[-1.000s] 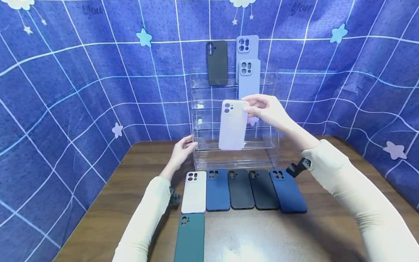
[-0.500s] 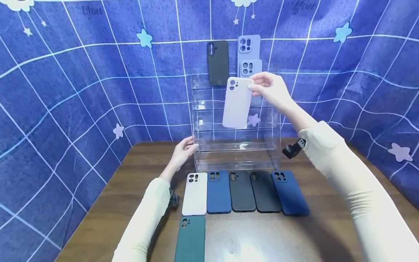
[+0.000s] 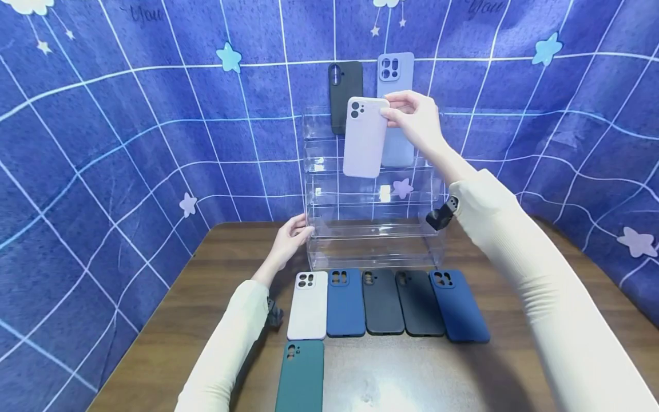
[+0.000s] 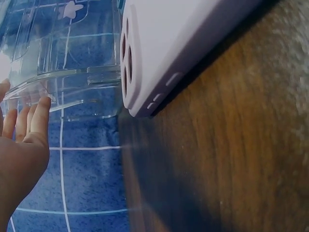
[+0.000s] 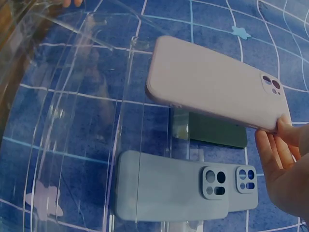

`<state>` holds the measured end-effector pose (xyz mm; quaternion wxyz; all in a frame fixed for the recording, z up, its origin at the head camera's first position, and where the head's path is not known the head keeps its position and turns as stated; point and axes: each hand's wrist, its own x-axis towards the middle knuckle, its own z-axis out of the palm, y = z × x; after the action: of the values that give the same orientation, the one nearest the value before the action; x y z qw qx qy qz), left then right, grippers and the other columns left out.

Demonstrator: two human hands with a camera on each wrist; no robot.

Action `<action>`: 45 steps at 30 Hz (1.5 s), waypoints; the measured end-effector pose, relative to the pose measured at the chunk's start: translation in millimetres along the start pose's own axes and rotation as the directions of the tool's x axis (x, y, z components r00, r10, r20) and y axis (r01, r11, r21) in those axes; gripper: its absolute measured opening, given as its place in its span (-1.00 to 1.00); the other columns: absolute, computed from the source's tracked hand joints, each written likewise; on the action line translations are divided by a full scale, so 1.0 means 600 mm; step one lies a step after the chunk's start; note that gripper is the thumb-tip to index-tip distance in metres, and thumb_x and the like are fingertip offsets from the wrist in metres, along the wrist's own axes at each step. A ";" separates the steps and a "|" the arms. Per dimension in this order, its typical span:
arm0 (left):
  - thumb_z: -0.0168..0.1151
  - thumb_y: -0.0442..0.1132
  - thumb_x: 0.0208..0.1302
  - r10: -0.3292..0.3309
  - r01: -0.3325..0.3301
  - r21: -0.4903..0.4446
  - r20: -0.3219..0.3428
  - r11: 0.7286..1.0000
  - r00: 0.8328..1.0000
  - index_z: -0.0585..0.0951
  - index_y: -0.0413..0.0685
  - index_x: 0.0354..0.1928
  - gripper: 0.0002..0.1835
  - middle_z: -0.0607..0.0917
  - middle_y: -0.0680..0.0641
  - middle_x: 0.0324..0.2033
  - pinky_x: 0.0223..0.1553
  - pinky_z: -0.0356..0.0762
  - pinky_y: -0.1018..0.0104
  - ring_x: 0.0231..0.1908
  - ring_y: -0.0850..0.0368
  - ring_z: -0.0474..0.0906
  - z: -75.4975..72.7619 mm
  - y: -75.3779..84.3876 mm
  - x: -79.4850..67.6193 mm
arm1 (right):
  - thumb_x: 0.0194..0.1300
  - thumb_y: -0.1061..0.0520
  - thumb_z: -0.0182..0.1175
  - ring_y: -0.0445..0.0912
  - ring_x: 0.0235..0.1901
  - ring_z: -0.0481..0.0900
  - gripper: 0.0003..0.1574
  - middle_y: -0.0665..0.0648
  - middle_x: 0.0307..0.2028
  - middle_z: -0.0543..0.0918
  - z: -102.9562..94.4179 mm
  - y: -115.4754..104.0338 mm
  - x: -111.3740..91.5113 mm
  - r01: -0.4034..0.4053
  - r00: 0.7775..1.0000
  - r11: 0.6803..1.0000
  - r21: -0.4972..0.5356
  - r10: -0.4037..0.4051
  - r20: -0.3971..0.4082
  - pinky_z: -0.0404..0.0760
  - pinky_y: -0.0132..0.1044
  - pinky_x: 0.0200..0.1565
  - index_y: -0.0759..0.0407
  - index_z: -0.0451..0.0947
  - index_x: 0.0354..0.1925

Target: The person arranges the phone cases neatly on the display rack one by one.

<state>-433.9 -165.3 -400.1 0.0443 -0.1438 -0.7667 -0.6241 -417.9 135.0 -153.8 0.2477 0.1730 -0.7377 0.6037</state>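
My right hand [image 3: 414, 120] pinches a pale pink phone case [image 3: 364, 137] by its upper right corner, thumb in front. The case is upright, slightly tilted, before the upper tiers of a clear stepped display stand [image 3: 370, 232]. In the right wrist view, thumb and fingers hold the pink case [image 5: 207, 82] near its camera end. Two light blue cases [image 5: 169, 186] and a black case [image 5: 217, 130] stand beyond it. My left hand [image 3: 288, 243] touches the stand's left side; in the left wrist view its fingers [image 4: 41, 118] are fairly straight against the clear panel.
Before the stand lies a row of cases: a white one [image 3: 308, 309], a blue one [image 3: 346, 306], two black ones [image 3: 383, 306] and another blue one [image 3: 460, 309]. A green case [image 3: 301, 377] lies below the white one on the wooden table [image 3: 180, 320]. A blue patterned cloth [image 3: 128, 143] hangs behind.
My right hand has raised the pink case from in front of the middle tiers toward the upper ones, then shifted it left, overlapping the black case. The left hand stays at the stand's side.
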 end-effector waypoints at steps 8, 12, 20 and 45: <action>0.22 -0.15 0.27 0.002 -0.002 0.007 -0.009 1.000 1.000 0.27 -0.15 0.33 -0.36 0.46 -0.25 0.14 0.09 0.55 0.23 0.03 0.02 0.52 -0.003 0.002 0.000 | 0.10 0.31 0.31 -0.31 -0.42 0.60 -0.63 -0.05 -0.42 0.61 0.028 0.007 0.031 0.005 0.994 0.998 0.065 0.003 -0.112 0.68 -0.42 -0.21 0.34 0.57 -0.06; 0.22 -0.17 0.26 0.000 0.000 0.002 -0.007 1.000 1.000 0.27 -0.17 0.33 -0.37 0.47 -0.26 0.13 0.08 0.56 0.24 -0.04 0.13 0.53 -0.002 0.004 -0.002 | 0.11 0.30 0.30 -0.32 -0.44 0.58 -0.64 -0.07 -0.42 0.60 0.037 0.018 0.048 0.000 0.988 0.998 0.056 0.009 -0.156 0.66 -0.49 -0.25 0.29 0.58 -0.07; 0.18 -0.28 0.29 -0.013 0.013 -0.024 0.021 1.000 1.000 0.24 -0.27 0.33 -0.39 0.44 -0.36 0.15 0.12 0.52 0.10 0.01 0.01 0.52 0.004 0.033 -0.014 | 0.14 0.28 0.29 -0.33 -0.43 0.54 -0.64 -0.05 -0.36 0.60 0.058 0.045 0.066 0.000 0.984 1.000 -0.003 -0.001 -0.177 0.64 -0.51 -0.24 0.28 0.58 -0.04; 0.20 -0.14 0.28 0.005 -0.005 0.000 0.016 1.000 1.000 0.25 -0.13 0.36 -0.35 0.46 -0.25 0.17 0.11 0.53 0.18 0.10 -0.06 0.48 0.000 -0.003 -0.002 | 0.25 0.14 0.20 -0.05 -0.01 0.63 -0.62 0.20 -0.05 0.67 0.079 0.084 0.059 0.004 0.996 0.960 -0.281 -0.030 -0.087 0.52 -0.38 0.08 0.19 0.57 0.03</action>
<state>-433.3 -166.0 -402.3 0.0397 -0.1509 -0.7667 -0.6227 -482.1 101.1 -180.8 0.3080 0.1149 -0.8022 0.4983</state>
